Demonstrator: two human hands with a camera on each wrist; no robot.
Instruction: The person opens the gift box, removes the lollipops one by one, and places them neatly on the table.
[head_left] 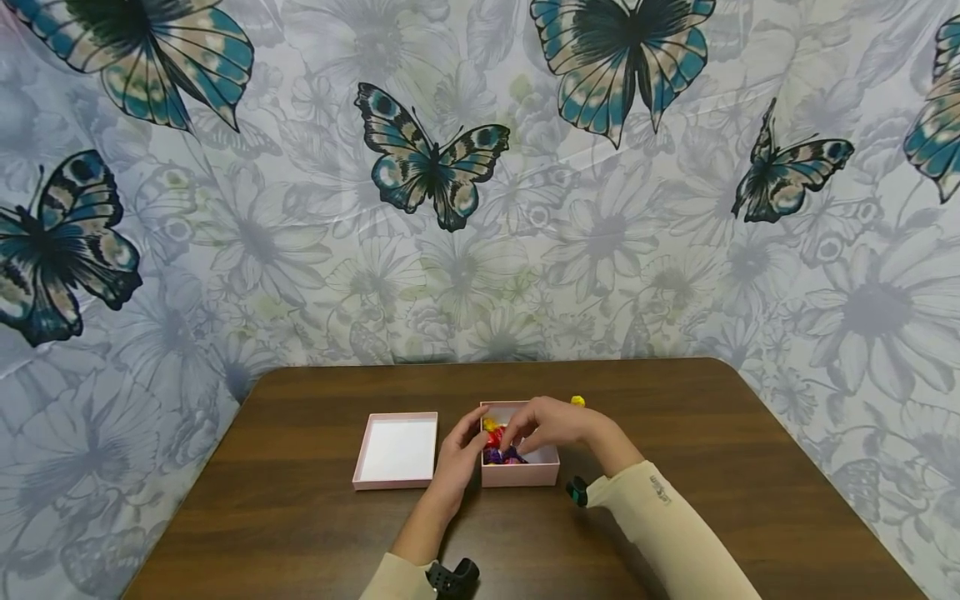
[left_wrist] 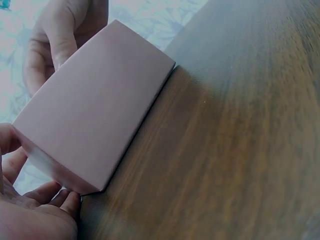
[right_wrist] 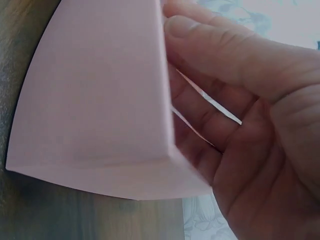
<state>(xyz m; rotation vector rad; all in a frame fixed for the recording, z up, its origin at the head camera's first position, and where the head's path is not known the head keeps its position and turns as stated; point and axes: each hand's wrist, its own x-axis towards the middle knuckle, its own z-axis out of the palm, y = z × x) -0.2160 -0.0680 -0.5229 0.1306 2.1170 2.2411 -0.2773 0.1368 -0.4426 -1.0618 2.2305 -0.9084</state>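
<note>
A pink open box (head_left: 519,476) stands on the table with small wrapped candies (head_left: 495,437) in red, yellow and purple along its left part. My left hand (head_left: 456,462) holds the box's left side, its thumb at the rim and the other fingers along the outer wall, as the left wrist view (left_wrist: 37,210) shows. From the right, my right hand (head_left: 551,423) reaches over the rim, fingers bent down among the candies. In the right wrist view the box wall (right_wrist: 95,90) covers those fingertips, so I cannot tell whether they pinch a candy.
A pink lid (head_left: 396,450) with a white inside lies left of the box. One small yellow piece (head_left: 577,401) is on the table behind the right wrist. The wooden table (head_left: 300,517) ends at a butterfly-printed cloth (head_left: 465,283) behind.
</note>
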